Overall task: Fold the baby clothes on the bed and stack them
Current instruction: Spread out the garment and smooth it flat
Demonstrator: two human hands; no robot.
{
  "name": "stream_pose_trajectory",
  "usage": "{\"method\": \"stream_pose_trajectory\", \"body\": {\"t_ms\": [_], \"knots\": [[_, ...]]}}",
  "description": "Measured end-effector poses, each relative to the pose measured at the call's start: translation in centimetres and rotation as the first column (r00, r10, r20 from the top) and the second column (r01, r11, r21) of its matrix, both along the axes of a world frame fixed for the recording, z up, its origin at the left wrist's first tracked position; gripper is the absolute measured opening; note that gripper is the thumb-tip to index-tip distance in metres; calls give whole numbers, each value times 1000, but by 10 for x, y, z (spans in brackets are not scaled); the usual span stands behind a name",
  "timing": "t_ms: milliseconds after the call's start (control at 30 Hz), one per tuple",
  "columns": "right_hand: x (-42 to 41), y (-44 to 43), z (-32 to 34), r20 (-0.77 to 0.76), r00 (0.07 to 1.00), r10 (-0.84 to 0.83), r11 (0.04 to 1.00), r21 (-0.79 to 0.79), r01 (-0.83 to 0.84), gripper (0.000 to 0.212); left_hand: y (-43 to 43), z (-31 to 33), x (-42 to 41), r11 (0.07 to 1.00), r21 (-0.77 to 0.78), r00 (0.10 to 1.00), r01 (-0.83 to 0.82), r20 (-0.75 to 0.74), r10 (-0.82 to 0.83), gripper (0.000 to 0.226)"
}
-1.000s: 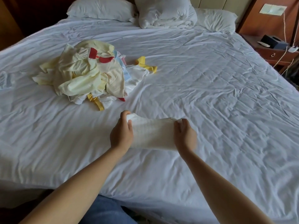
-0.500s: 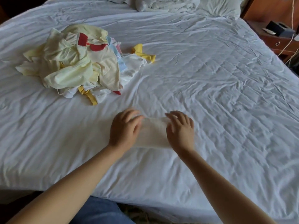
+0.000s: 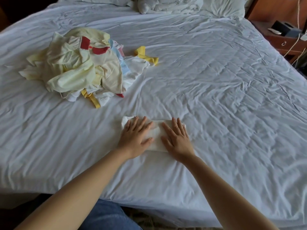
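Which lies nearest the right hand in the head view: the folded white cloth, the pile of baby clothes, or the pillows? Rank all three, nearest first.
1. The folded white cloth: directly under the right hand.
2. The pile of baby clothes: farther up the bed, left.
3. The pillows: at the bed's far end.

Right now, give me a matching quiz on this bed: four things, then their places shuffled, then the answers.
1. folded white garment
2. pile of unfolded clothes
3. pillows
4. bedside table

A. at the head of the bed
B. beyond the bed's right edge
C. under the left hand and right hand
D. on the bed's left side

Pairs: 1-C, 2-D, 3-A, 4-B
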State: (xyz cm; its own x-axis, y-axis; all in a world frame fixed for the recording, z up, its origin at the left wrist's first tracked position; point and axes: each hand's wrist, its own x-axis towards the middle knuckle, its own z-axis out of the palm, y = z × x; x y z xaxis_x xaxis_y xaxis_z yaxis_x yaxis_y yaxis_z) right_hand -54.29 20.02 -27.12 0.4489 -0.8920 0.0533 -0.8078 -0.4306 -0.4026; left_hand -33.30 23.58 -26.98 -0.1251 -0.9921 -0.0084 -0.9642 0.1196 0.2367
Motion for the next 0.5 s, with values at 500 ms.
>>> {"method": "stream_pose_trajectory", "body": {"t_ms": [500], "knots": [[7,21,29,-75,943,-323,935,127,330,51,24,20,16,911,-27,906,-411,-123,405,49]]}}
